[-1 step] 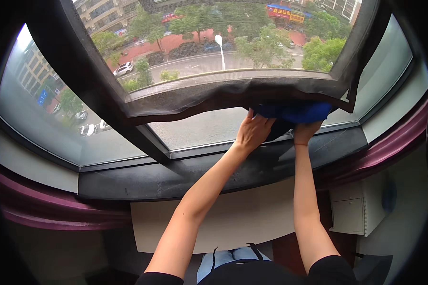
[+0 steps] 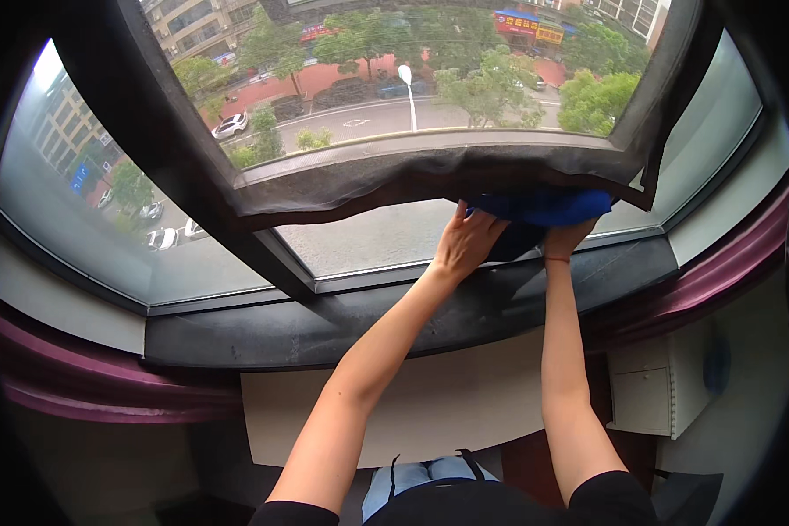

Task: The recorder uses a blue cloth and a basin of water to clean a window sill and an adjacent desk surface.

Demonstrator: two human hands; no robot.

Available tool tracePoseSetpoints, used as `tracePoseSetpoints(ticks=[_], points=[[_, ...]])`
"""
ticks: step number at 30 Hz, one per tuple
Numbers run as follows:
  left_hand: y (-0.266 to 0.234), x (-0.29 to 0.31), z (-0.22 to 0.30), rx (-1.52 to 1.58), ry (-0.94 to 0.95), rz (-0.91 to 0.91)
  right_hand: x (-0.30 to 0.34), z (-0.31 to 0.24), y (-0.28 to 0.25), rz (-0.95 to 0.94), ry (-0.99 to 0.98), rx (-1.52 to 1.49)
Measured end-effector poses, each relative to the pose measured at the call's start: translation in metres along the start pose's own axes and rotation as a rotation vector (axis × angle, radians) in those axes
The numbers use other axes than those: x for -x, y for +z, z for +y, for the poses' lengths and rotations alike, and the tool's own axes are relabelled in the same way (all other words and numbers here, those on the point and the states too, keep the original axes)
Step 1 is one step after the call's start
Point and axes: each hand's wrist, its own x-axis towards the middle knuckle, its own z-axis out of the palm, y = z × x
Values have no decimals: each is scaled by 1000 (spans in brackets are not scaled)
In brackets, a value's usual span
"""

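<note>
a person reaches both bare arms up to an open window above a dark sill [image 2: 342,329]; the left hand [image 2: 467,244] presses its fingers against the lower edge of the black window frame [image 2: 394,180], beside a blue cloth [image 2: 543,208]; its grip is spread, fingers apart and flat, clamped on nothing; the right hand [image 2: 567,237] is closed on the underside of the blue cloth, which is bunched against the frame's lower edge at the right of centre, partly tucked behind it; a thin red band shows at the right wrist; through the open pane a street lamp [image 2: 404,74], trees and parked cars show below; a magenta curtain [image 2: 719,272] runs along the wall at right, and a small white cabinet [image 2: 657,394] stands beneath it.
</note>
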Motion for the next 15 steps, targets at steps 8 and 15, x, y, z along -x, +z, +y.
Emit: tracePoseSetpoints(ticks=[8, 15], points=[[-54, 79, -55, -195, -183, 41, 41, -151, 41, -71, -43, -188], [-183, 151, -166, -452, -515, -93, 123, -287, 84, -281, -263, -260]])
